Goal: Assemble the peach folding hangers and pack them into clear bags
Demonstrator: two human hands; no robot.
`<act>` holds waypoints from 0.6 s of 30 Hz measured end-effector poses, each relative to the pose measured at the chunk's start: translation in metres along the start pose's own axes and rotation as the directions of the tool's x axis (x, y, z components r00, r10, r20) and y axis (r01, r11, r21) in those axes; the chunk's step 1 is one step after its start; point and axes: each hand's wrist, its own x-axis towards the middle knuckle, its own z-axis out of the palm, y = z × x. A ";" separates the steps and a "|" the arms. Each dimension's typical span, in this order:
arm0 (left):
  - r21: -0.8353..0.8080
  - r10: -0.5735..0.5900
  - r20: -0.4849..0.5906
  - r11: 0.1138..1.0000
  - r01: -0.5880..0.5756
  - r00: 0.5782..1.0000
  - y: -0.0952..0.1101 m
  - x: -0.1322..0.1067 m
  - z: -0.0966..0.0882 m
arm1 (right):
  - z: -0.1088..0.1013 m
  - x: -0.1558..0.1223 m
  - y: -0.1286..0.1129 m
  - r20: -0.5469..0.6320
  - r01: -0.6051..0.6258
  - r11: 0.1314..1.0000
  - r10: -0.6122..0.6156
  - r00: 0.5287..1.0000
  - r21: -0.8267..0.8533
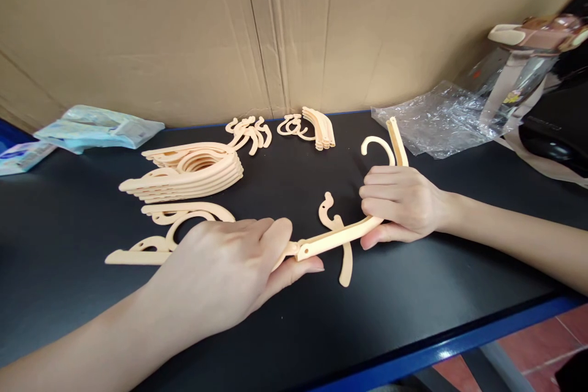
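My left hand is closed around one end of a peach plastic folding hanger just above the black table. My right hand grips the hanger's other side, where its hook and an upright arm stick up behind my fingers. A loose hook piece lies on the table under the hanger. Another hanger part lies flat beside my left hand.
A stack of peach hanger parts sits at mid-left, with loose hooks and another small stack behind. Crumpled clear plastic and a bottle lie at right. Blue packets at left. Cardboard wall behind; blue table edge in front.
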 end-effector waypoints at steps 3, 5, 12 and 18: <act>-0.046 0.023 0.035 0.999 -0.021 0.999 -0.001 -0.001 0.001 | 0.000 0.000 0.000 -0.003 0.016 1.000 -0.016 1.000 -0.005; -0.061 0.042 0.058 0.997 -0.038 0.997 -0.001 -0.002 0.001 | 0.000 0.000 0.000 -0.001 0.025 1.000 -0.025 1.000 -0.008; -0.097 0.126 0.104 0.989 -0.116 0.987 -0.003 -0.001 0.000 | 0.000 0.002 -0.002 -0.006 0.059 0.998 -0.059 0.998 0.010; -0.113 0.170 0.078 0.981 -0.161 0.982 -0.002 -0.002 0.003 | -0.002 0.004 -0.003 -0.001 0.087 0.996 -0.087 0.996 0.029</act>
